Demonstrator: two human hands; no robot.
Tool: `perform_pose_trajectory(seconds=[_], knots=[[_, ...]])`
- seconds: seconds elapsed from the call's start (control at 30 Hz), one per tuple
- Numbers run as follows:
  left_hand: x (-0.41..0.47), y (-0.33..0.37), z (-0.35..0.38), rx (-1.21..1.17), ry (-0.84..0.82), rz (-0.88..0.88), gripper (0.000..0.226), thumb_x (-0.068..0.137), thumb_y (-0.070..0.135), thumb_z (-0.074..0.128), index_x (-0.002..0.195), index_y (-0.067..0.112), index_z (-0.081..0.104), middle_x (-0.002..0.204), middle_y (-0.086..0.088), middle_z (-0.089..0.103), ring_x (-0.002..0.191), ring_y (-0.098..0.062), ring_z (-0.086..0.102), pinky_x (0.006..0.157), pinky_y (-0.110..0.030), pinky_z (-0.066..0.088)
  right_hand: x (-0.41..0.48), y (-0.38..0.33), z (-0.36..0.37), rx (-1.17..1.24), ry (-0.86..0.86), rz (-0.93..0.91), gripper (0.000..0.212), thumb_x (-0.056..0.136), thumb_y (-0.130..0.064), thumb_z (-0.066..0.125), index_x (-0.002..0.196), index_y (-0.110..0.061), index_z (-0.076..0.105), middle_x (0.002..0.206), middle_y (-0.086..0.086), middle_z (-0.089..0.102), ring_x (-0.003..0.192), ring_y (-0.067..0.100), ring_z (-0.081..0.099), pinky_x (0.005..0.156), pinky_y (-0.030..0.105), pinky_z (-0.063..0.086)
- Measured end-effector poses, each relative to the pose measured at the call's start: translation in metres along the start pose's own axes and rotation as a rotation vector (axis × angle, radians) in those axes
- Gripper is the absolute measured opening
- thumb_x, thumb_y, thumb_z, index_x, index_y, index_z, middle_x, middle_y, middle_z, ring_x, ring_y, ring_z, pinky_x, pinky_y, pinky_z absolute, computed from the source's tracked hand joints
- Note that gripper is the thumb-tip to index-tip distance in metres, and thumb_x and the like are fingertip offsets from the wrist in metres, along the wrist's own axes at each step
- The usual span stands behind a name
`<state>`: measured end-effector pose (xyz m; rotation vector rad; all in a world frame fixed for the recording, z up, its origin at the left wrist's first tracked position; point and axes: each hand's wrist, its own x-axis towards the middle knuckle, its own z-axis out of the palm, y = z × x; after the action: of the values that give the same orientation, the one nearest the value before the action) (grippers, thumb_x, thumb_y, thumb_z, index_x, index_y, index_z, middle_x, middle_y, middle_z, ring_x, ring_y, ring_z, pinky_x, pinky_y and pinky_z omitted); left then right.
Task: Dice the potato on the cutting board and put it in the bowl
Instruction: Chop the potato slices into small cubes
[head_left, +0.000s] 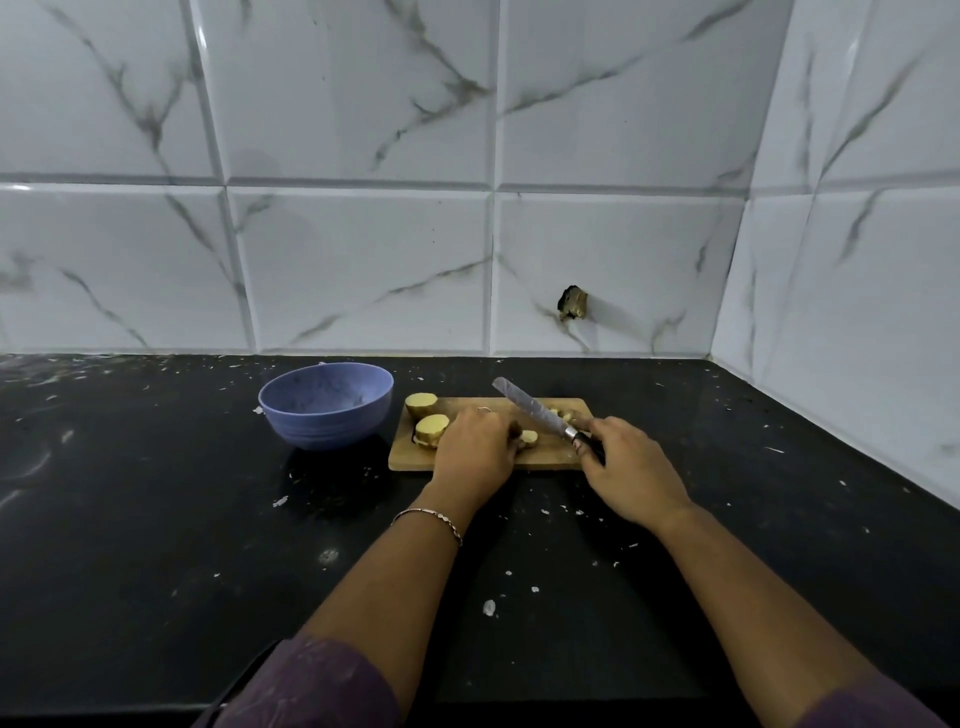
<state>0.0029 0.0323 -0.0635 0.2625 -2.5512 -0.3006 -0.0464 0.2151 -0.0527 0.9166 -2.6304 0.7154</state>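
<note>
Our left hand (475, 447) lies over the middle of the cutting board (548, 458), fingers curled down onto a potato slice (529, 438) and pinning it against the wood; only the slice's pale right end shows past the fingertips. Our right hand (631, 467) is wrapped around the dark handle of the knife (535, 410); the blade slants up and away to the left, its tip over the far edge of the board; whether the edge touches the wood we cannot tell.

Two potato chunks (431, 428) sit on the left end of the board, cut faces up, one behind the other; they lie between our left hand and the bowl (322, 421). A few diced bits (563, 414) rest at the far right of the board, just beyond the blade, partly hidden by it.

The bowl is blue and stands upright on the black counter (156, 519), just beside the left end of the board and not touching it; its inner wall shows pale smudges. White flecks (488, 607) are scattered across the counter, thicker along the foot of the tiled wall (363, 260). A dark hole (572, 303) breaks one tile behind the board's right end; a second tiled face closes the corner on the right.

A thin bracelet (428, 522) circles the left wrist; a ring (484, 409) shows on a left finger; purple sleeves (311, 686) fill the bottom corners.
</note>
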Motion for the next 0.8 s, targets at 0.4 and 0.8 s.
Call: perform_pose_trajectory(seconds=[0.4,0.8], knots=[[-0.003,0.015,-0.007,0.266,0.01,-0.093,0.022,0.096,0.043,0.052,0.099,0.026,0.065,0.093,0.004,0.066,0.092,-0.017,0.06,0.106,-0.048,0.031,-0.005,-0.009,0.001,0.005,-0.047,-0.069,0.044,0.1,-0.023,0.051,0.143,-0.028,0.052,0.133,0.0,0.056,0.118,0.022,0.056,0.1,0.036,0.048],[-0.004,0.02,-0.012,0.265,-0.03,-0.114,0.025,0.097,0.043,0.051,0.1,0.024,0.067,0.096,0.003,0.067,0.093,-0.017,0.06,0.107,-0.048,0.029,-0.009,-0.015,-0.004,-0.03,-0.024,-0.096,0.036,0.097,-0.021,0.055,0.132,-0.023,0.061,0.121,0.001,0.063,0.108,0.021,0.06,0.094,0.037,0.051]])
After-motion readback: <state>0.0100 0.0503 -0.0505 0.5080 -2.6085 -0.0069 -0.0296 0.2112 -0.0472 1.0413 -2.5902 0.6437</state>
